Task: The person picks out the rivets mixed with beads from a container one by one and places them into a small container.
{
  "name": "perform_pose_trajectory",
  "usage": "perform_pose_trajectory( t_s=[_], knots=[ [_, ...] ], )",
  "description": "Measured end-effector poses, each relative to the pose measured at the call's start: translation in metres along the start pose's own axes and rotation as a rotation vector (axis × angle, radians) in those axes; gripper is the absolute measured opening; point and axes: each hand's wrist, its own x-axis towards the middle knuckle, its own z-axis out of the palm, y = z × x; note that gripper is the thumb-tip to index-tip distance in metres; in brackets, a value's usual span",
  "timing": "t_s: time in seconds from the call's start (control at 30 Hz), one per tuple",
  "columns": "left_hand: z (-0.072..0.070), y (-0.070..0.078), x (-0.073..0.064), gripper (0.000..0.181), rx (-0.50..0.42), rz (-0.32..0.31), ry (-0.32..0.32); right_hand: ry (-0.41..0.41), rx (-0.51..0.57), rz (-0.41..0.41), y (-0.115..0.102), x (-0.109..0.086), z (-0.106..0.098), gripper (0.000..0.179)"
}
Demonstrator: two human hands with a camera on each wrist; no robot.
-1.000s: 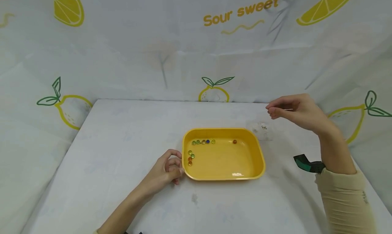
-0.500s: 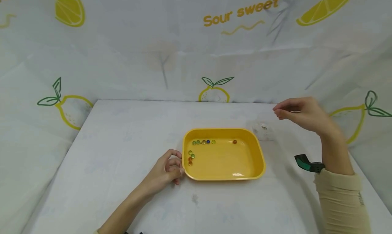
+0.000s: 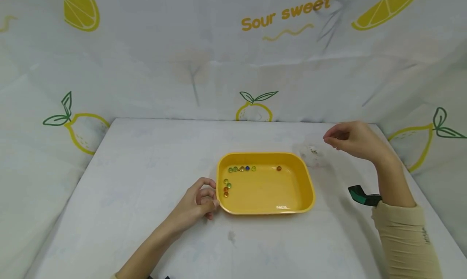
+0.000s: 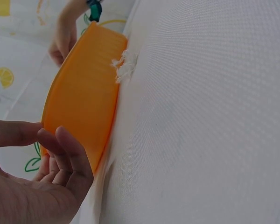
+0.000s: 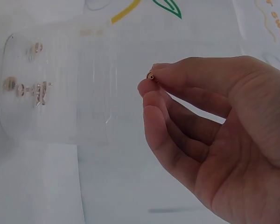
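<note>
A shallow yellow plastic tray holds small glass marbles; several line its back and left sides, and an orange-brown marble sits apart at the back. My left hand holds the tray's left rim, thumb at the edge and curled fingers against the outer wall. My right hand is raised off the table, beyond the tray's back right corner. Between thumb and forefinger it pinches a tiny gold-coloured bead, mostly hidden by the fingertips. Beside that hand stands a clear plastic container with small metallic pieces in it.
A white cloth covers the table. Behind it hangs a white curtain printed with lemons and lettering. A dark green and black strap on the right wrist sticks out over the table.
My right hand has come down and slightly toward me, ending a little nearer the clear container's right side. The left hand, the tray and the marbles have stayed in place.
</note>
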Motion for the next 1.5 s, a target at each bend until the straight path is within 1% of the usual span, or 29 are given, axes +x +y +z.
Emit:
perform_pose_trajectory(
  t_s=[0.23, 0.53, 0.77, 0.87, 1.1, 1.37, 1.5],
  knots=[
    [-0.001, -0.001, -0.001, 0.046, 0.001, 0.004, 0.001, -0.009, -0.020, -0.033, 0.002, 0.003, 0.005, 0.021],
    [-0.001, -0.002, 0.001, 0.046, -0.001, 0.012, -0.006, -0.005, -0.045, -0.033, 0.002, 0.004, 0.005, 0.023],
    [-0.001, -0.002, 0.001, 0.046, -0.003, 0.013, -0.010, -0.003, -0.031, -0.036, 0.003, 0.003, 0.007, 0.023],
    [-0.001, -0.002, 0.001, 0.046, -0.003, 0.014, -0.010, 0.011, -0.019, -0.038, -0.001, 0.001, 0.007, 0.020],
    [-0.001, -0.002, 0.001, 0.046, 0.002, 0.013, -0.005, 0.044, 0.005, -0.099, -0.017, -0.001, 0.007, 0.020],
    [-0.001, -0.002, 0.001, 0.046, 0.004, 0.014, -0.006, 0.043, 0.042, -0.077, -0.032, -0.001, 0.008, 0.020],
    [-0.001, -0.002, 0.001, 0.046, 0.002, 0.013, -0.007, 0.051, 0.085, -0.105, -0.035, -0.001, 0.010, 0.016]
  ],
)
